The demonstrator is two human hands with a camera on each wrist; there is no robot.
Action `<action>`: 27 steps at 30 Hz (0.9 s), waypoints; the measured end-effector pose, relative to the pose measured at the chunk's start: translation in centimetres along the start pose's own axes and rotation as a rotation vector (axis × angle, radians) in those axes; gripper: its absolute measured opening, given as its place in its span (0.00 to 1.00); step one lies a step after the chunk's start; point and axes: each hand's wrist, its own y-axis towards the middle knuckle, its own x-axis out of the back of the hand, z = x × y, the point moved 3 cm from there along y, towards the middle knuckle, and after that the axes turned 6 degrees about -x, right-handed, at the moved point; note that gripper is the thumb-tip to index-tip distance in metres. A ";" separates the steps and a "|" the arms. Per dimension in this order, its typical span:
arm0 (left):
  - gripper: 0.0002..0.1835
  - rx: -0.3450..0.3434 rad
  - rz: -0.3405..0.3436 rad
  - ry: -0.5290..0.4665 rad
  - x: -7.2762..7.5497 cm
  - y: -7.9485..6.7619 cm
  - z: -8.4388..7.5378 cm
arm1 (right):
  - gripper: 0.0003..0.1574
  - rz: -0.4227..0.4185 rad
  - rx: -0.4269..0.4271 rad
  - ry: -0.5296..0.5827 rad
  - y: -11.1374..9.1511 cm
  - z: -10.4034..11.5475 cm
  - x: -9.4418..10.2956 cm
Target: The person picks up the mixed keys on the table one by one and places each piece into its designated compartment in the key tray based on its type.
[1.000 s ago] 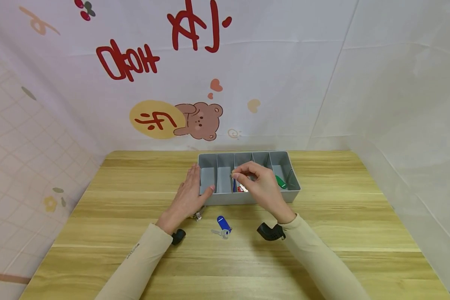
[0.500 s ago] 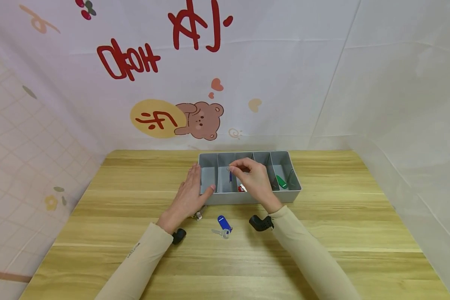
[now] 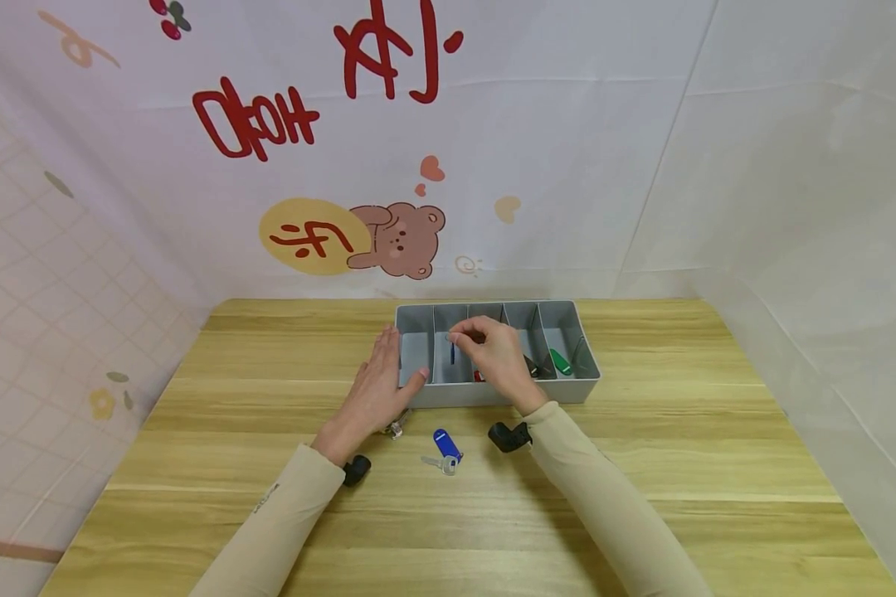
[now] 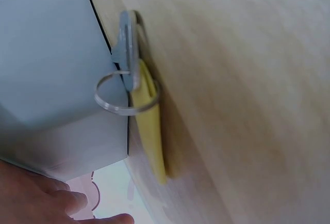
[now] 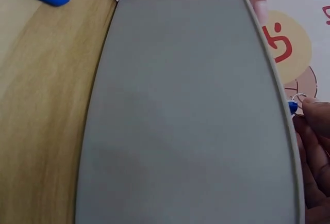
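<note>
My right hand (image 3: pixel 496 355) pinches the ring of a blue key tag (image 3: pixel 452 354), which hangs down inside the second compartment from the left of the grey divided tray (image 3: pixel 448 396). In the right wrist view the tag (image 5: pixel 293 107) shows just past the tray's rim, below the metal ring. My left hand (image 3: pixel 372 394) lies against the tray's left end with straight fingers, its thumb over the front rim. A key with a ring and a yellow tag (image 4: pixel 150 131) leans beside the tray's front wall, partly hidden by the left hand in the head view.
Another blue key tag (image 3: pixel 446 444) lies with its key (image 3: pixel 442 463) on the wooden table before the tray. Inside the tray, a green tag (image 3: pixel 560 361) is in the rightmost compartment and a red one (image 3: pixel 479 376) in the middle. A printed cloth hangs behind the table.
My right hand has moved left with the blue key tag, from the divider into the second compartment's space. The left hand and the tray stay in place.
</note>
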 end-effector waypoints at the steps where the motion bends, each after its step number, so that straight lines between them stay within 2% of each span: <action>1: 0.50 0.002 0.000 -0.003 0.0 0.0 0.0 | 0.05 0.002 0.000 -0.004 0.0 -0.1 -0.1; 8: 0.50 0.002 -0.004 -0.004 0.0 -0.1 0.1 | 0.05 0.012 0.000 -0.052 0.1 -0.1 -0.3; 23: 0.50 -0.011 -0.024 0.005 0.0 0.0 0.1 | 0.04 -0.009 0.073 -0.175 0.0 0.0 -0.7; 27: 0.50 -0.010 -0.019 0.002 0.0 0.0 0.1 | 0.07 -0.011 0.095 -0.216 0.0 -0.1 -0.8</action>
